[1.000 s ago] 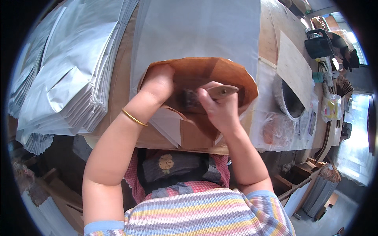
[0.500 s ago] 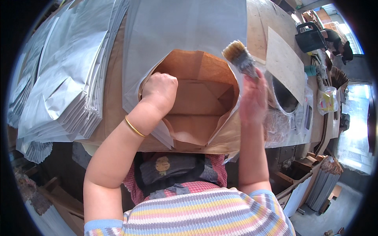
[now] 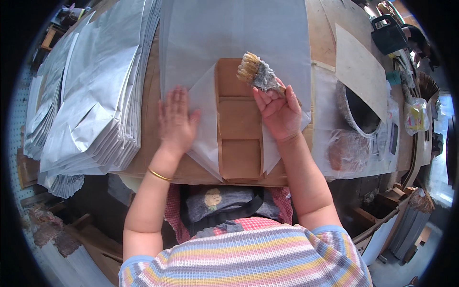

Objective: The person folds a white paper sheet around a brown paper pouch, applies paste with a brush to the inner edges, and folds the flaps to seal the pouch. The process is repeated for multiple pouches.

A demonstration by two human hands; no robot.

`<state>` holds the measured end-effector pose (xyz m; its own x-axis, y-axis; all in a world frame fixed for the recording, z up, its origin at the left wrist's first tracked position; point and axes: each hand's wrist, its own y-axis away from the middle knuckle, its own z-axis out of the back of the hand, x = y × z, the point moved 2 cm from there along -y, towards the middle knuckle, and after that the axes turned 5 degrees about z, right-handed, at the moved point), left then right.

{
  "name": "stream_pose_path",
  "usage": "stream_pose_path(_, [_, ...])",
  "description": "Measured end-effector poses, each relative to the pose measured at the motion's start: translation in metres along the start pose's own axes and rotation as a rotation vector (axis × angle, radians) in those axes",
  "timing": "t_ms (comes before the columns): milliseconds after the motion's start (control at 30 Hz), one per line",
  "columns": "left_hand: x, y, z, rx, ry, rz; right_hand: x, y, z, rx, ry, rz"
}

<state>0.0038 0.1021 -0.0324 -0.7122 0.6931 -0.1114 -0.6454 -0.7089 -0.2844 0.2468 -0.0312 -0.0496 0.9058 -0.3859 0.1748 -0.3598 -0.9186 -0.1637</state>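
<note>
My left hand (image 3: 177, 119) lies open, flat on the bag (image 3: 239, 119), while my right hand (image 3: 278, 111) grips the brush (image 3: 258, 74) above it.

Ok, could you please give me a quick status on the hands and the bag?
Left hand flat on the bag's white flap. Right hand grips brush, bristles raised. Paper bag pressed flat, brown bottom folds showing. Nothing on it.

1. Left of the folded bag (image 3: 239, 119): blocked by a tall stack of silver bags (image 3: 91, 100).
2. Right of it: hemmed by a bowl (image 3: 356, 107).
3. Beyond it: open flat paper.
</note>
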Motion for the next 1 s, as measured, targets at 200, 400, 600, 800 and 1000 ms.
stream_pose_path(200, [-0.055,-0.004,-0.013,0.057,0.012,0.034,0.000,0.002,-0.007,-0.050,0.107,0.020])
stream_pose_path(400, [-0.055,-0.005,-0.003,0.027,0.065,0.058,0.001,0.002,-0.010,-0.061,0.140,-0.011])
stream_pose_path(600, [-0.054,-0.010,0.022,0.003,0.283,0.149,0.003,0.000,-0.009,0.064,0.090,-0.015])
stream_pose_path(800, [-0.093,-0.029,0.069,0.256,0.006,-0.424,-0.001,0.000,-0.009,0.026,0.087,-0.003])
stream_pose_path(1000, [-0.100,-0.016,0.073,1.064,-0.199,-0.718,0.002,-0.001,-0.007,0.009,0.067,-0.062])
